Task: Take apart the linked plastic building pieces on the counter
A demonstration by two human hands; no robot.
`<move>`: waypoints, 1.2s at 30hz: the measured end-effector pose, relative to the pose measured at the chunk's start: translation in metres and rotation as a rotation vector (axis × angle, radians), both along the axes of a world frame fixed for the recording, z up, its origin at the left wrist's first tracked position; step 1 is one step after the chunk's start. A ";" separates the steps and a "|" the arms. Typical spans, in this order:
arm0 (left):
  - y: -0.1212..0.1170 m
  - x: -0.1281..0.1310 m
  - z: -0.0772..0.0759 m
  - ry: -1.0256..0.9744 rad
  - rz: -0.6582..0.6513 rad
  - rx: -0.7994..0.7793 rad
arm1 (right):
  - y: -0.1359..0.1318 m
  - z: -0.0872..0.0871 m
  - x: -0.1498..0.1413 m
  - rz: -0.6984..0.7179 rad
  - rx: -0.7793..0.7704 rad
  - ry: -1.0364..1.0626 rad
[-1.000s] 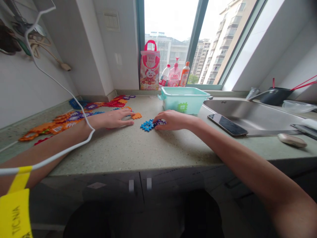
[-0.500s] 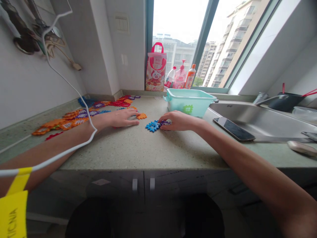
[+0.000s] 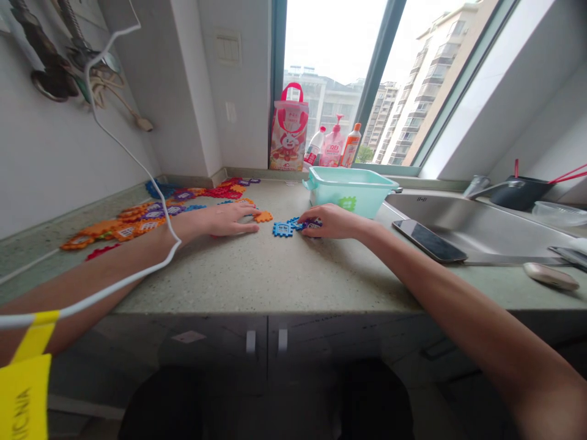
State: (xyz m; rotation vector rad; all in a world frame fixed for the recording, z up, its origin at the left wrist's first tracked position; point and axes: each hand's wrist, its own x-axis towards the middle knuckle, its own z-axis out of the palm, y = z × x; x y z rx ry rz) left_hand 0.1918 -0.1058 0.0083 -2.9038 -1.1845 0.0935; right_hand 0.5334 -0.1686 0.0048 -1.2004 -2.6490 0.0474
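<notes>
My right hand (image 3: pixel 332 221) has its fingers curled onto a purple gear-edged building tile (image 3: pixel 315 225) on the countertop. Just left of its fingertips lie a blue building tile (image 3: pixel 283 230) with a window pattern and part of a second blue one. My left hand (image 3: pixel 232 220) rests palm down, fingers stretched out, over the edge of the tile pile. An orange building tile (image 3: pixel 263 216) lies at its fingertips; whether they touch it I cannot tell. What is under the left palm is mostly hidden.
Many orange, red, purple and blue tiles (image 3: pixel 131 229) spread along the left wall. Behind my right hand stands a mint plastic basket (image 3: pixel 367 186). A phone (image 3: pixel 431 241) lies by the steel sink (image 3: pixel 504 226). A white cable (image 3: pixel 160 263) crosses above my left forearm.
The blue tile beside my right hand has turned and shifted slightly, and a second blue tile now shows at the fingertips. My left hand has stayed nearly still. The view has tilted slightly.
</notes>
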 end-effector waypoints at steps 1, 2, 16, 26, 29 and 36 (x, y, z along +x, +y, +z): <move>0.001 -0.001 -0.001 -0.002 -0.008 0.001 | 0.000 -0.001 0.000 -0.008 0.006 0.000; 0.003 -0.001 -0.002 -0.006 -0.016 0.003 | 0.000 -0.001 0.000 -0.016 0.013 0.003; 0.001 -0.001 -0.001 -0.027 -0.061 0.024 | 0.004 -0.011 -0.003 -0.045 0.022 0.028; 0.002 -0.002 0.000 -0.038 -0.050 0.010 | 0.002 -0.002 0.003 -0.071 -0.046 -0.001; 0.001 -0.002 0.000 -0.035 -0.049 0.006 | 0.000 0.002 0.003 -0.073 -0.086 -0.009; 0.000 -0.001 0.002 -0.017 -0.040 -0.003 | -0.001 0.006 0.006 -0.043 -0.165 0.008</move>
